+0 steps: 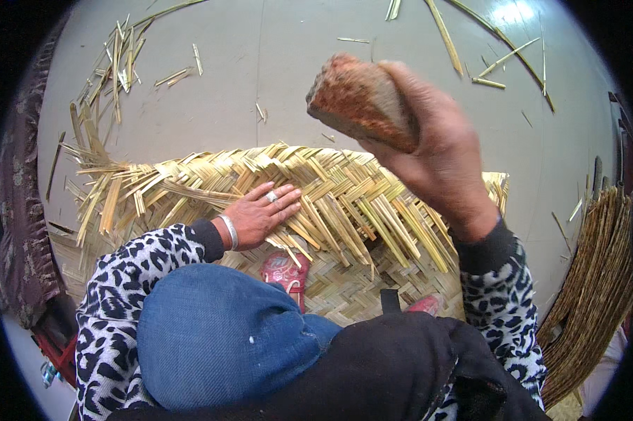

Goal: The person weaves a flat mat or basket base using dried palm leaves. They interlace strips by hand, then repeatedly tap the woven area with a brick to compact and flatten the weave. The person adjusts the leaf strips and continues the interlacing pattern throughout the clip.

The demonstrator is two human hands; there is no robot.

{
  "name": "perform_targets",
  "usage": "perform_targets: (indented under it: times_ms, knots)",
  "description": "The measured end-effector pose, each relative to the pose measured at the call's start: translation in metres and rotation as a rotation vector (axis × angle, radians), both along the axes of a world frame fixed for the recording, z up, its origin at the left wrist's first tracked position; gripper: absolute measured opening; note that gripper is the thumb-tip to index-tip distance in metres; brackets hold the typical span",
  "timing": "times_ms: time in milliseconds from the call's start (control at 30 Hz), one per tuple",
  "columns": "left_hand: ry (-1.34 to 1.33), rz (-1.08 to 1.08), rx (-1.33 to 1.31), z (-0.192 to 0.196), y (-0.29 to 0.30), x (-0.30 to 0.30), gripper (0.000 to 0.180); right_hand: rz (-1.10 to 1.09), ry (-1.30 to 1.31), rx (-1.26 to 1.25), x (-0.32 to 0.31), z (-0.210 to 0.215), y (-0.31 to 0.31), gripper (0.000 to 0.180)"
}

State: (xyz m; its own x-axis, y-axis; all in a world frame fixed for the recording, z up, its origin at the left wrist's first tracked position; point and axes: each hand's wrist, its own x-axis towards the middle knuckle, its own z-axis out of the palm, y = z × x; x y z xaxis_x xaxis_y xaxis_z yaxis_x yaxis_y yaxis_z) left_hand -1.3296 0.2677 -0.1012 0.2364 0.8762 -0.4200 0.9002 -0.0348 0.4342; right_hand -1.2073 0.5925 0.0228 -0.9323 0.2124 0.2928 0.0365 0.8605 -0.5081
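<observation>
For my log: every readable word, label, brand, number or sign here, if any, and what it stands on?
No word, label, brand, number or sign can be read.
Brick in the right hand: no lettering shows.
Woven mat under the left hand: none.
Pink shoe: pale markings, no legible letters.
Small blue-and-white item at lower left: too small to tell.

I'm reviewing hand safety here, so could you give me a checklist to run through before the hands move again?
1. A brick held in the right hand: ok, gripped at its right end.
2. The left hand apart from it: ok, lying flat on the woven mat.
3. No jewellery on the left hand: not ok, ring and bracelet worn.
4. Floor free of scraps: not ok, cut strips lie scattered.
5. Brick's far side sound: cannot tell, hidden.
</observation>
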Motion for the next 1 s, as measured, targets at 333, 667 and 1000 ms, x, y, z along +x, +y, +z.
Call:
perform_targets:
  times_ms: [333,667,1000]
  knots:
    - [0.057,-0.021,0.046,-0.007,-0.003,0.001,0.063,0.05,-0.303,0.111,-0.005,-0.043,-0.037,0.07]
    - [0.008,-0.006,0.032,-0.001,0.001,0.001,0.063,0.144,-0.384,0.191,-0.074,-0.054,-0.101,0.06]
    - [-0.048,0.036,0.166,-0.015,-0.006,0.0,0.065,0.11,-0.152,0.044,-0.042,-0.031,-0.058,0.076]
